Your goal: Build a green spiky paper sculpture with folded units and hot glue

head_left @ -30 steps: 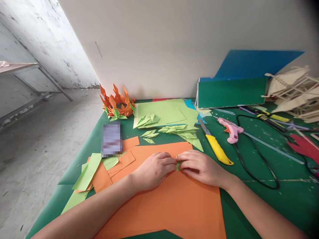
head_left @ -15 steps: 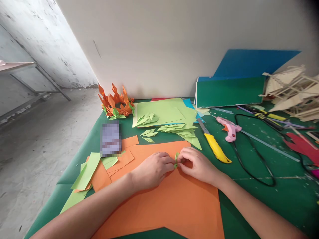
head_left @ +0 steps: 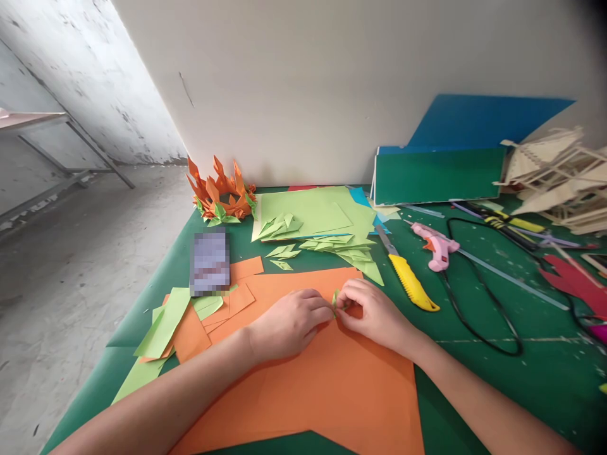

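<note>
A small folded piece of green paper (head_left: 334, 298) is pinched between my two hands, mostly covered by the fingertips. My left hand (head_left: 293, 321) grips it from the left, fingers closed. From the right, my right hand (head_left: 372, 309) holds it between thumb and index finger. Both hands are over a large orange paper sheet (head_left: 303, 395). Just beyond the sheet lie several folded green paper leaves (head_left: 284, 251), and more leaves (head_left: 279, 226) rest on a stack of green paper (head_left: 303, 205).
An orange and green folded-paper crown (head_left: 222, 196) stands at the back left. Right of the sheet lie a yellow utility knife (head_left: 412, 284), blade out, and a pink glue gun (head_left: 436, 245) with its cord. Paper scraps (head_left: 164, 325) lie left; a wooden stick model (head_left: 559, 177) stands back right.
The view has shifted very slightly. Both hands stay in nearly the same place, with the green paper a little more covered by the fingers.
</note>
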Demonstrator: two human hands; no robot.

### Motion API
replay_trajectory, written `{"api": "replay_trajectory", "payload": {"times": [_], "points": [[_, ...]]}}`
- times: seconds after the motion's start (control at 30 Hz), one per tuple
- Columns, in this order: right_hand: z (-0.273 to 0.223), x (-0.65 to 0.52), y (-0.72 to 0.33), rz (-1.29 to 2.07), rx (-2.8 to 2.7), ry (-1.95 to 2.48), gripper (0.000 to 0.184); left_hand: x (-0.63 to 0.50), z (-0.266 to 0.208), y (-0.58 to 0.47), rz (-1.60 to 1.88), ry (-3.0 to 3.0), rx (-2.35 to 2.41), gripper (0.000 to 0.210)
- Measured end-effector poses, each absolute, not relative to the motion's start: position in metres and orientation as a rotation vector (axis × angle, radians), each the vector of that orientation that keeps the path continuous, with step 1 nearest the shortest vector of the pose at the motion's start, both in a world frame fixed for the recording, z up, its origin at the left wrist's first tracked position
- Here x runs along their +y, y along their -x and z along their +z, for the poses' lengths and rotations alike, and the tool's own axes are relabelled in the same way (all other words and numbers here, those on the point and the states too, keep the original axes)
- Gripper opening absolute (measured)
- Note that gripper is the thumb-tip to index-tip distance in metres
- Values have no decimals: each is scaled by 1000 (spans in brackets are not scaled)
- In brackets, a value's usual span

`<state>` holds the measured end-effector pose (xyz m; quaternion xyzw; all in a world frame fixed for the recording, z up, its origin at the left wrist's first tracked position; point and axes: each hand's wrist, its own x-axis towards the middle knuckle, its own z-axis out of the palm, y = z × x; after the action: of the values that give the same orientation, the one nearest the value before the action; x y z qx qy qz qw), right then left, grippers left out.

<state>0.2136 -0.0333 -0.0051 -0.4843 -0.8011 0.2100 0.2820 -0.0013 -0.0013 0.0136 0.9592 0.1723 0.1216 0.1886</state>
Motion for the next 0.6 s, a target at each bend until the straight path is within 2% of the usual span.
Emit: {"api": "replay_trajectory", "payload": {"times": [0.2,0.6], "points": [[-6,-33,-214,610,-2125,1340,16,-2,14,2,354,-2733,440,29],[-5,-32,-217,702,-2080,1332,17,-6,12,-2,315,-2748,521,22]]}}
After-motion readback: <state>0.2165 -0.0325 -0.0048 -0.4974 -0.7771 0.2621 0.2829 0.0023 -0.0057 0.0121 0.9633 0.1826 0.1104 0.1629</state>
